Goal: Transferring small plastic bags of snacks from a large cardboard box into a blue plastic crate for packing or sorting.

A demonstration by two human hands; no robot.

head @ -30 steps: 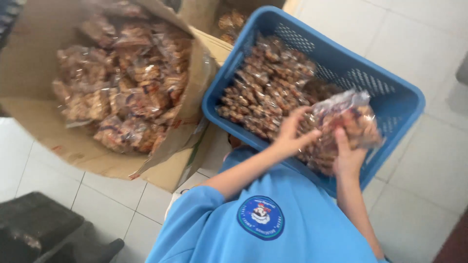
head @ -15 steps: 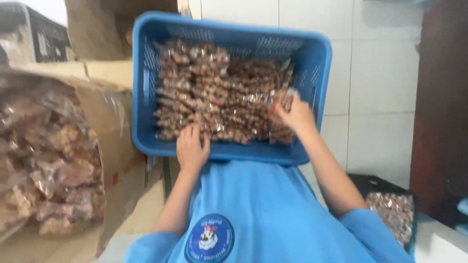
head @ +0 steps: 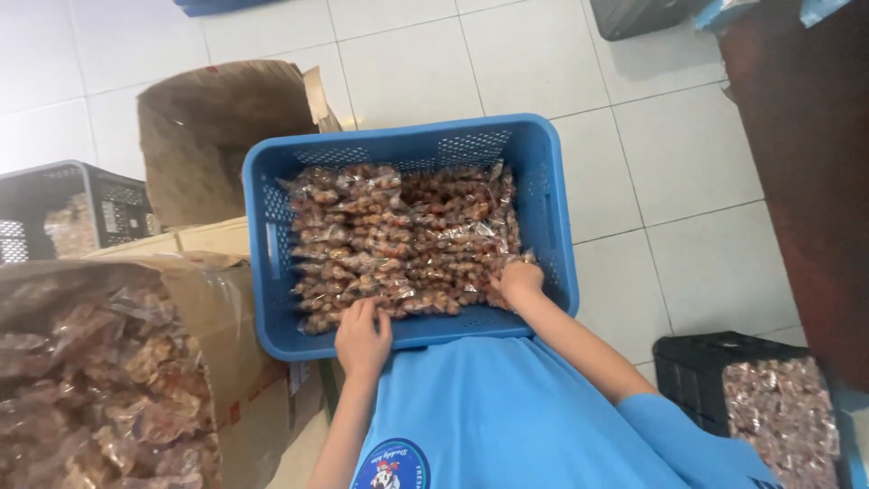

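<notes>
Many clear, glossy brown snack packets under both hands.

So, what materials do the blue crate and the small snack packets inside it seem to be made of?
The blue crate looks like moulded plastic: even colour, perforated lattice walls, rounded rim, slightly matt. The snack packets look like thin clear plastic film: glossy, crinkled, with the brown contents showing through. Both hands, left hand and right hand, rest on them.

Crate directly ahead of you, snack packets stacked inside, your left hand and right hand at its near edge, open cardboard box to its left, packet-filled box nearer left, smaller crate at your right.
</notes>
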